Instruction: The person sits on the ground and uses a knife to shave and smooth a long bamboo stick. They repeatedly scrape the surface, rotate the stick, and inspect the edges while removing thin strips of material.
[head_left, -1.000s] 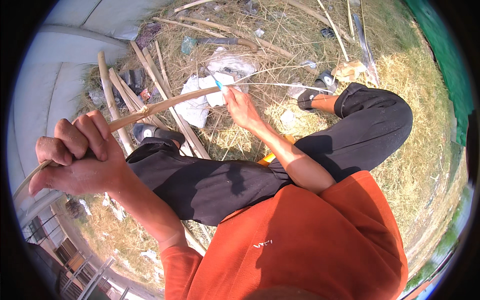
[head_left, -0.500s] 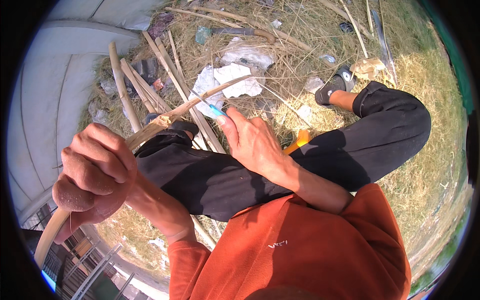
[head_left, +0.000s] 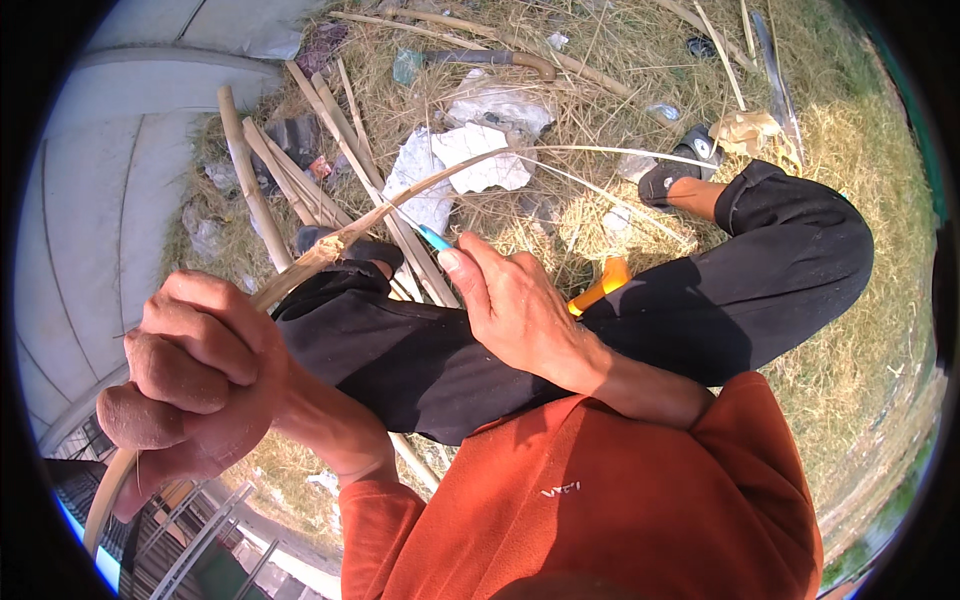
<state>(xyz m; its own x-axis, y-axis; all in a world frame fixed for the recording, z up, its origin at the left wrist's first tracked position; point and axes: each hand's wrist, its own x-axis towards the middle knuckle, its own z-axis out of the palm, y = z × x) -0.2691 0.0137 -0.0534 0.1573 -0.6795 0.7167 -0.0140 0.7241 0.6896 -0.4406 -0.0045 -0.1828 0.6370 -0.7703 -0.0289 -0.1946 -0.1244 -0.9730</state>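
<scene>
My left hand (head_left: 190, 375) is wrapped round the thick end of a long wooden stick (head_left: 410, 192), which slants up and away across my lap. A rough, splintered knot marks its middle, and beyond it the wood narrows to a thin, pale tip that bends off to the right. My right hand (head_left: 525, 310) is closed round the blue handle of a knife (head_left: 434, 238). Its thin blade lies close against the stick just past the knot; the exact contact is too small to make out. By my thigh, near the right hand, is an orange-yellow handle-like piece (head_left: 603, 285).
Several split wooden poles (head_left: 245, 180) lie on the dry grass at the left, beside a pale sheet wall (head_left: 80, 220). White scraps (head_left: 485, 158) lie ahead. A dark tool with a curved brown handle (head_left: 490, 60) is farther off, and a long metal blade (head_left: 775, 90) rests at the far right.
My right hand and the knife have shifted slightly down and right. My left hand sits a little lower with the stick. The stick's thin tip now shows arching toward the right foot.
</scene>
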